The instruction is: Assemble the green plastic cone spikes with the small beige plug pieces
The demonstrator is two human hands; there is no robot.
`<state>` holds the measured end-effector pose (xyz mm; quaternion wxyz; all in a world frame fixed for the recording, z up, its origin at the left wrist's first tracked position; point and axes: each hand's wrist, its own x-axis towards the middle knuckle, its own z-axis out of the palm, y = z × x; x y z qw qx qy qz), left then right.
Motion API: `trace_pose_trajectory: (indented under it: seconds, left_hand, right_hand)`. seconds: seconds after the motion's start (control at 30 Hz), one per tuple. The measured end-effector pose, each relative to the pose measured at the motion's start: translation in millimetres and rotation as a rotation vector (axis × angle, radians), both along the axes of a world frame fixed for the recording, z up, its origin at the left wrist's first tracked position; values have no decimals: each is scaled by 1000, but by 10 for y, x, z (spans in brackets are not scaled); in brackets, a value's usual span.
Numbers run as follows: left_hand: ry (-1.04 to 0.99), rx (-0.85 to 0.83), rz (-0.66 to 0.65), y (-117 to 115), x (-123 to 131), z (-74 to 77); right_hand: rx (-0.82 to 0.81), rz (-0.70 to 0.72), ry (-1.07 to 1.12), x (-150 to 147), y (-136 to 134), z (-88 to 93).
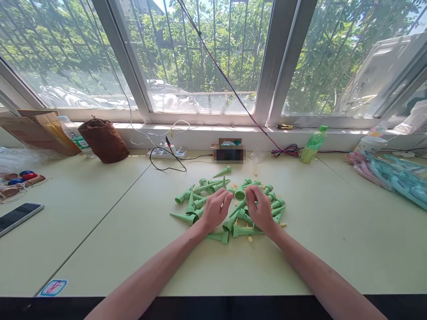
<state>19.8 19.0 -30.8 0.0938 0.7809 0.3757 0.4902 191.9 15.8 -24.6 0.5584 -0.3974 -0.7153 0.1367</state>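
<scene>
A heap of several green plastic cone-shaped spikes (pixel 200 195) lies on the pale green table (pixel 116 231), with small yellow bits (pixel 249 239) scattered among them. My left hand (pixel 216 209) hovers over the heap's middle, fingers curled and pinched together near one small piece. My right hand (pixel 259 208) sits beside it over the right of the heap, fingers bent and closed too. What either pinch holds is too small to name. One green spike (pixel 239 193) stands open-end-up just beyond both hands.
A brown pouch (pixel 104 139), a water bottle (pixel 72 133) and cardboard (pixel 40 129) stand at back left. A power strip (pixel 167 153) with cables, a small box (pixel 229 151) and a green bottle (pixel 312 144) line the sill. A phone (pixel 18 217) lies left; blue and pink bundles (pixel 393 174) right.
</scene>
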Motion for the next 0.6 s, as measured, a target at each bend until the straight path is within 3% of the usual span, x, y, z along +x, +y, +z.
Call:
trace_pose_trajectory:
  seconds: [0.2, 0.6]
  left_hand:
    - [-45, -106, -79, -9, -7, 5]
    - [-91, -124, -191, -45, -6, 2]
  right_hand:
    - [16, 164, -108, -41, -14, -15]
    - [-4, 115, -76, -35, -16, -2]
